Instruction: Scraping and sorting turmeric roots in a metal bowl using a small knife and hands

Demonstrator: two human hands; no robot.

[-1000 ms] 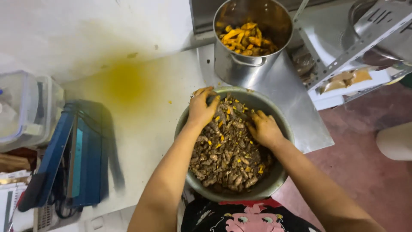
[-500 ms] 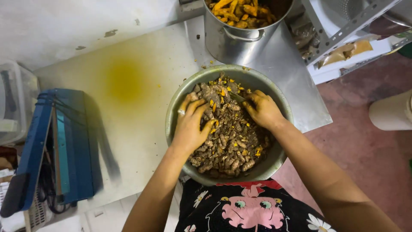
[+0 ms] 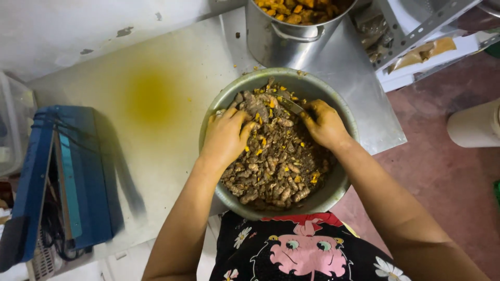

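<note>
A round metal bowl [image 3: 337, 193] full of brown turmeric roots [image 3: 276, 166] with orange cut bits stands at the table's near edge. My left hand [image 3: 225, 136] lies on the left side of the pile, fingers curled down around roots. My right hand [image 3: 325, 124] rests at the right side of the bowl, closed on a small knife [image 3: 290, 105] whose blade points left over the roots. Behind the bowl stands a steel pot [image 3: 291, 39] holding yellow peeled pieces [image 3: 291, 8].
The white tabletop [image 3: 172, 156] bears a yellow stain [image 3: 151, 99]. A blue flat machine [image 3: 67, 177] lies at the left, with a clear plastic box [image 3: 13, 119] beyond it. A metal sheet [image 3: 370, 122] lies under the pot. A white cylinder [image 3: 476, 125] stands on the reddish floor at the right.
My left hand has moved from the bowl's far rim onto the pile and curled its fingers. The right hand stayed in the bowl. The view has tilted, so the pot sits higher.
</note>
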